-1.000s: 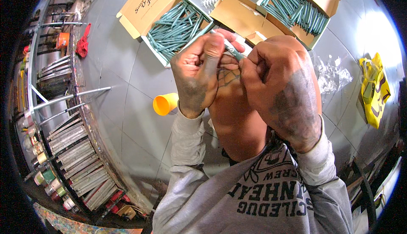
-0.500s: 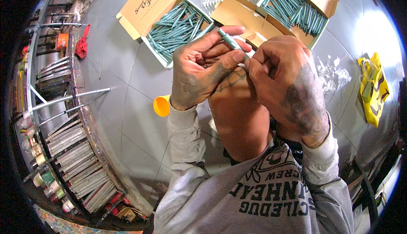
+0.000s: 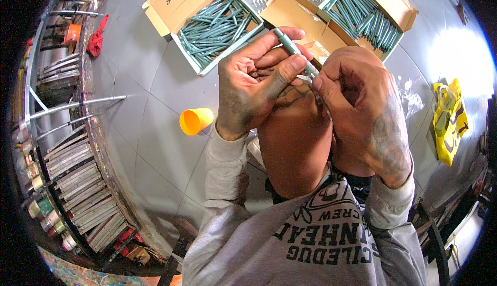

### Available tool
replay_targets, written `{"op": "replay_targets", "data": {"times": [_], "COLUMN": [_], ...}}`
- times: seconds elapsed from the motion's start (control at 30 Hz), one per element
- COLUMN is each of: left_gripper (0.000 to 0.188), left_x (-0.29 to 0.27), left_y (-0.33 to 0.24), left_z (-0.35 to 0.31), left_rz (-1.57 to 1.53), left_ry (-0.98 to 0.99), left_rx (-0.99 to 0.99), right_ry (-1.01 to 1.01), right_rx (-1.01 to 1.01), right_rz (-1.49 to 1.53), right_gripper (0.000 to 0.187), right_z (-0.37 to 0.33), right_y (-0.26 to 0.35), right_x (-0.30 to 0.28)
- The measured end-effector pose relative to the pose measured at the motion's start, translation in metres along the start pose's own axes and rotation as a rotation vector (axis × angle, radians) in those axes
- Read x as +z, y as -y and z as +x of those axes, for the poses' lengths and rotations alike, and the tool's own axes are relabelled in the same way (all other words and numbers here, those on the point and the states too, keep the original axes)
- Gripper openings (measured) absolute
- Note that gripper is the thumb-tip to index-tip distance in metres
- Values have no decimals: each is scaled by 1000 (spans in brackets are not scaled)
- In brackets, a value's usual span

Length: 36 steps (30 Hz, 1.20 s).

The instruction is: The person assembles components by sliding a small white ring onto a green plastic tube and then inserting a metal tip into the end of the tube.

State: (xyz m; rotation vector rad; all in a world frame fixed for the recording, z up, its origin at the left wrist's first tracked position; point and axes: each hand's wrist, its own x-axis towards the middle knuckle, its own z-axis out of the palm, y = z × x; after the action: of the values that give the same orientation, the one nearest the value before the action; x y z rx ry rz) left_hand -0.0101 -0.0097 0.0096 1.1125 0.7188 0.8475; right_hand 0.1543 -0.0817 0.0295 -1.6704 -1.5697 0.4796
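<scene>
Our left hand [image 3: 251,86] pinches a slim, cylindrical, teal, seemingly plastic pen [image 3: 289,44], slanting rightward and toward us; our right hand [image 3: 368,115], fingers curled, grips its near end

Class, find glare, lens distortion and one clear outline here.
Head view: white glare washes out the tiled floor near the yellow plastic bag; head view: the metal rack bows along the left rim; head view: the teal pen in the left hand has clear edges.
</scene>
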Motion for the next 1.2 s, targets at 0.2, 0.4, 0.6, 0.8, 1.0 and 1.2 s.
{"op": "replay_targets", "data": {"times": [0.2,0.4,0.6,0.8,1.0,1.2], "left_gripper": [36,31,29,22,24,27], "left_x": [-1,-5,-4,-4,-5,-2], "left_y": [4,9,10,9,12,13], "left_z": [-2,-8,-11,-15,-18,-26], "left_rz": [4,18,-44,-113,-142,-188], "left_ry": [-32,-45,-36,-82,-141,-277], "left_rx": [24,65,95,79,85,138], "right_ry": [0,104,137,201,250,123], "right_rx": [-42,86,200,304,363,-105], "right_rz": [-52,-8,128,214,186,6], "right_gripper": [12,13,19,21,25,24], "right_z": [1,-5,-10,-5,1,13], "right_y": [2,6,15,11,14,4], "right_x": [-3,-9,-13,-8,-7,0]}}
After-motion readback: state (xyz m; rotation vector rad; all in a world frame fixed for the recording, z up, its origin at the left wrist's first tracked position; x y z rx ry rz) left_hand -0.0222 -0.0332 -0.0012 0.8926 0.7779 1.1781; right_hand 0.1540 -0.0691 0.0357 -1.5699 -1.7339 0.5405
